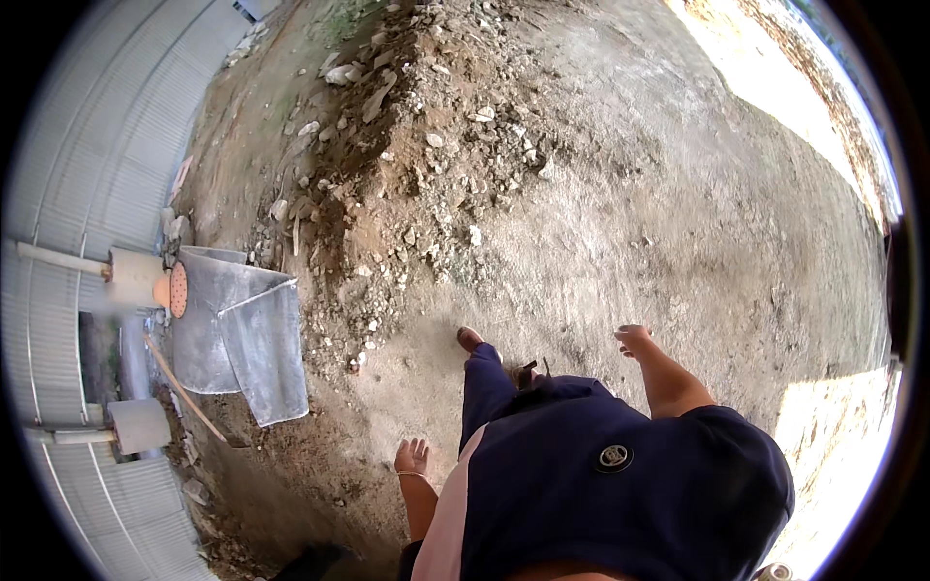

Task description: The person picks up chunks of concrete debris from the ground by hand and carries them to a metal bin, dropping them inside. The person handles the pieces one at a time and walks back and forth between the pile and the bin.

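Note:
My left hand [412,456] hangs low beside my body with its fingers apart and nothing in it. A thin band circles that wrist. On the other side, my right hand [635,339] is held out over the bare ground, also open and holding nothing. Neither hand touches anything; the packed dirt ground [581,281] lies below both. One foot [470,339] shows ahead of my dark trousers.
A heap of soil and broken stones [436,145] rises ahead. To the left are grey sheets [237,339], an orange perforated disc [178,290], a long thin stick [184,392], concrete-like blocks [140,426] around posts and a corrugated metal wall [107,145]. Bright sunlight falls at right.

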`<action>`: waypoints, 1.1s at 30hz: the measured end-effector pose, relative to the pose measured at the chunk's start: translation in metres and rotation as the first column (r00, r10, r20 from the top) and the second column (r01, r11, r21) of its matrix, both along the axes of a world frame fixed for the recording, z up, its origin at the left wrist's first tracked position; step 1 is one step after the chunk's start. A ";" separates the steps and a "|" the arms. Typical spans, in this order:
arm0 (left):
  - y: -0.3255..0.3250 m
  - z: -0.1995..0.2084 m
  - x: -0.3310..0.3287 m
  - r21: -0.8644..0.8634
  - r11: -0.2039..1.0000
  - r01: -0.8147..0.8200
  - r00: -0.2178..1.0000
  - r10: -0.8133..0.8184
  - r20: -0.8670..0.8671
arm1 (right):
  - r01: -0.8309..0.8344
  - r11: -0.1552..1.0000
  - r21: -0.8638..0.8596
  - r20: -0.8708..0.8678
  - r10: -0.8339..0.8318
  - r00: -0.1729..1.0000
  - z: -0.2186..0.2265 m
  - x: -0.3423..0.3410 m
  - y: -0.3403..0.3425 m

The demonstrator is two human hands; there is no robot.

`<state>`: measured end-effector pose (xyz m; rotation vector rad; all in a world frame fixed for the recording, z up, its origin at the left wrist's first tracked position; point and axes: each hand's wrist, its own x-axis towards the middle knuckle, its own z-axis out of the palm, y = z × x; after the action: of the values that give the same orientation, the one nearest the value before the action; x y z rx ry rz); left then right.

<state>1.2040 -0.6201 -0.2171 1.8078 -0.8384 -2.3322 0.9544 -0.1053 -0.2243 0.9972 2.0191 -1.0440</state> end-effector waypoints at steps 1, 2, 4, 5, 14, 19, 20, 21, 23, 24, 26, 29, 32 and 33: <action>-0.009 -0.003 -0.006 -0.012 1.000 0.010 1.000 -0.010 0.002 | 0.137 0.990 -0.017 -0.085 -0.138 0.987 -0.002 0.004 -0.002; -0.024 -0.009 -0.009 -0.014 1.000 -0.004 0.999 0.005 0.047 | 0.135 0.991 0.000 -0.077 -0.135 0.988 -0.009 0.003 -0.006; -0.047 -0.017 -0.020 -0.038 0.999 -0.015 0.995 0.019 0.099 | 0.154 0.985 -0.071 -0.045 -0.158 0.986 -0.026 -0.017 -0.017; -0.053 -0.008 -0.024 -0.059 0.998 -0.014 0.992 0.021 0.125 | 0.175 0.972 -0.155 -0.003 -0.177 0.984 -0.024 -0.026 -0.024; -0.091 -0.013 -0.138 -0.075 0.997 0.013 0.989 -0.002 0.145 | 0.052 0.999 -0.002 -0.172 -0.052 0.984 0.008 -0.174 -0.091; -0.099 0.001 -0.237 -0.148 0.974 0.173 0.979 -0.154 0.133 | 0.107 0.946 -0.306 -0.166 -0.164 0.972 0.030 -0.223 -0.092; -0.101 0.007 -0.254 -0.166 0.973 0.158 0.981 -0.135 0.140 | 0.127 0.930 -0.345 -0.094 -0.168 0.981 0.028 -0.227 -0.095; -0.103 0.017 -0.269 -0.197 0.967 0.160 0.984 -0.141 0.108 | 0.150 0.916 -0.372 -0.021 -0.170 0.985 0.025 -0.229 -0.096; -0.099 0.031 -0.280 -0.285 0.952 0.111 0.994 -0.101 0.051 | 0.215 0.918 -0.334 0.138 -0.178 0.974 0.005 -0.230 -0.088; -0.089 0.041 -0.298 -0.334 0.938 0.097 0.994 -0.108 -0.015 | 0.261 0.913 -0.313 0.197 -0.206 0.959 -0.008 -0.239 -0.071; -0.066 0.050 -0.317 -0.320 0.946 0.045 0.997 -0.063 -0.047 | 0.324 0.898 -0.298 0.295 -0.236 0.926 -0.046 -0.263 -0.031; -0.039 0.041 -0.303 -0.266 0.964 0.027 0.999 -0.035 -0.024 | 0.298 0.889 -0.349 0.309 -0.191 0.932 -0.092 -0.320 0.000; 0.001 0.027 -0.247 -0.179 0.980 -0.091 0.984 0.115 0.134 | 0.178 0.933 -0.313 0.194 -0.120 0.974 -0.058 -0.382 -0.047; 0.015 0.027 -0.236 -0.130 0.979 -0.159 0.966 0.182 0.185 | 0.137 0.946 -0.295 0.177 -0.087 0.980 -0.051 -0.404 -0.061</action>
<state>0.9683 -0.6051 -0.1905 1.9973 -0.7837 -1.9861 0.5505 -0.1664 -0.2748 1.0029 1.6242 -1.2498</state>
